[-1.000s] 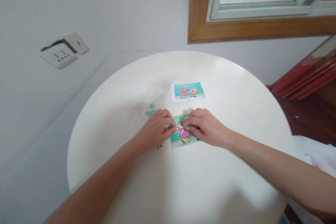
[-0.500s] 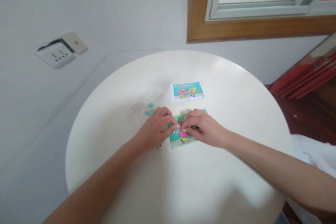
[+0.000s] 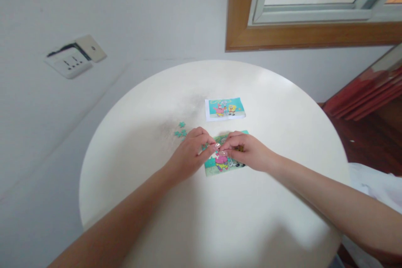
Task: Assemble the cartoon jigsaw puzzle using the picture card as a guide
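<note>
A small jigsaw puzzle (image 3: 222, 166) with a pink starfish cartoon figure lies flat on the white round table (image 3: 226, 217), partly covered by both hands. My left hand (image 3: 194, 150) reaches over its left side, thumb and fingers pinched together. From the right, my right hand (image 3: 244, 147) covers the puzzle's upper right part, its fingers also in a pinch. The fingertips of both hands come close together just above the starfish figure. Whatever is between them is hidden. Several loose teal puzzle pieces (image 3: 181, 133) lie beyond my left hand.
A printed picture card (image 3: 226, 109) with cartoon figures lies behind the puzzle. Grey smudges mark the tabletop at its left. Around the table are a wall with a socket (image 3: 70, 62), a wood-framed window (image 3: 282, 35) and a red curtain (image 3: 367, 92). White cloth (image 3: 377, 184) hangs at the right.
My left hand has shifted slightly right, further over the puzzle, its fingertips nearer to the right hand's. A small piece seen below my left hand earlier no longer shows. The view has shifted slightly.
</note>
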Demonstrator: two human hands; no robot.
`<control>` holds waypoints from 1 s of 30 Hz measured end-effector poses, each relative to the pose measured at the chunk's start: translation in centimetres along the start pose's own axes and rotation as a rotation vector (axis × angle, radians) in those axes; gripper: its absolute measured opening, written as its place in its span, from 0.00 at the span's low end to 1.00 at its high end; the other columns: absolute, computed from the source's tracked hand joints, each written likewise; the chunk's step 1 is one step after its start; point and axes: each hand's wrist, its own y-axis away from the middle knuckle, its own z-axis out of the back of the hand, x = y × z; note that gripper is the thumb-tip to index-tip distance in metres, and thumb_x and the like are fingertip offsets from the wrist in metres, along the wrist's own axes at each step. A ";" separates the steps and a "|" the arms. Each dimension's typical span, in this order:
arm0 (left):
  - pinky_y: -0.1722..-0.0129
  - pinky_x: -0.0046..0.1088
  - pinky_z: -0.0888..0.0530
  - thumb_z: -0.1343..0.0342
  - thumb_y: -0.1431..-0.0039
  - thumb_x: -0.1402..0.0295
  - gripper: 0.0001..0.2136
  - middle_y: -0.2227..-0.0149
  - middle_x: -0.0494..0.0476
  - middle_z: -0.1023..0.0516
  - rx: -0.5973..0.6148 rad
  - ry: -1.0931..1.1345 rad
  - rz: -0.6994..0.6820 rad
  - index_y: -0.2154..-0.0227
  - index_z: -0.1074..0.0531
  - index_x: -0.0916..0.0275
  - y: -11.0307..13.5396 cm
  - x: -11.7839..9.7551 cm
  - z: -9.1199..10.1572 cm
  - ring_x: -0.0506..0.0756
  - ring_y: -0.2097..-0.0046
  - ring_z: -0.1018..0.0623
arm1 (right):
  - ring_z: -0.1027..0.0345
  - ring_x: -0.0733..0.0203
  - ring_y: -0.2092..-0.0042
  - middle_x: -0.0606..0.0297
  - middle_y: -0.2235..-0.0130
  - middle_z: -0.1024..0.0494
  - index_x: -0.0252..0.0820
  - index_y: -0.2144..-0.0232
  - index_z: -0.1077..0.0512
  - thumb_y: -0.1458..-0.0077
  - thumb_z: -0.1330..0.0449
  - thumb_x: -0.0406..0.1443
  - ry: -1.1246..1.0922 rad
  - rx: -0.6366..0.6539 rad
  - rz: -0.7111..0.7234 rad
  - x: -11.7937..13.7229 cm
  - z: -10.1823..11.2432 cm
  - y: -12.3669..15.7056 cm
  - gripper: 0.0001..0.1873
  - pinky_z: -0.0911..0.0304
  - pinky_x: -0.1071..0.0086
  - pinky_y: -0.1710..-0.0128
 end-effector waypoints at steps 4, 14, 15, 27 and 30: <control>0.56 0.33 0.33 0.49 0.37 0.64 0.10 0.65 0.55 0.29 0.029 -0.037 -0.037 0.71 0.28 0.62 0.1 0.0 0.4 0.55 0.59 0.30 | 0.36 0.65 0.68 0.66 0.74 0.29 0.39 0.69 0.21 0.41 0.40 0.34 -0.013 -0.016 -0.008 -0.1 -0.1 -0.1 0.08 0.39 0.71 0.66; 0.53 0.35 0.35 0.44 0.39 0.62 0.09 0.66 0.54 0.27 0.060 -0.153 -0.019 0.72 0.26 0.61 -0.1 0.9 0.0 0.56 0.59 0.29 | 0.35 0.61 0.65 0.62 0.70 0.26 0.41 0.66 0.21 0.37 0.46 0.33 0.264 0.118 0.096 0.2 1.5 0.5 0.12 0.39 0.67 0.60; 0.53 0.35 0.35 0.44 0.40 0.62 0.09 0.66 0.54 0.27 0.057 -0.159 -0.020 0.72 0.26 0.61 -0.2 1.0 -0.1 0.56 0.60 0.29 | 0.35 0.61 0.65 0.62 0.70 0.26 0.41 0.65 0.21 0.37 0.46 0.33 0.289 0.137 0.098 0.2 1.6 0.6 0.12 0.39 0.67 0.60; 0.54 0.35 0.35 0.41 0.41 0.63 0.08 0.64 0.55 0.28 0.092 -0.232 -0.008 0.71 0.25 0.61 -0.4 1.3 -0.5 0.57 0.59 0.30 | 0.34 0.60 0.63 0.63 0.67 0.24 0.44 0.63 0.21 0.38 0.45 0.32 0.430 0.241 0.110 1.0 1.8 1.3 0.12 0.44 0.65 0.59; 0.54 0.35 0.35 0.41 0.41 0.63 0.07 0.64 0.55 0.28 0.099 -0.246 -0.023 0.70 0.24 0.61 -0.5 1.3 -0.3 0.57 0.58 0.30 | 0.34 0.60 0.62 0.63 0.67 0.24 0.44 0.64 0.21 0.39 0.45 0.32 0.432 0.239 0.106 1.1 1.8 1.4 0.12 0.44 0.65 0.59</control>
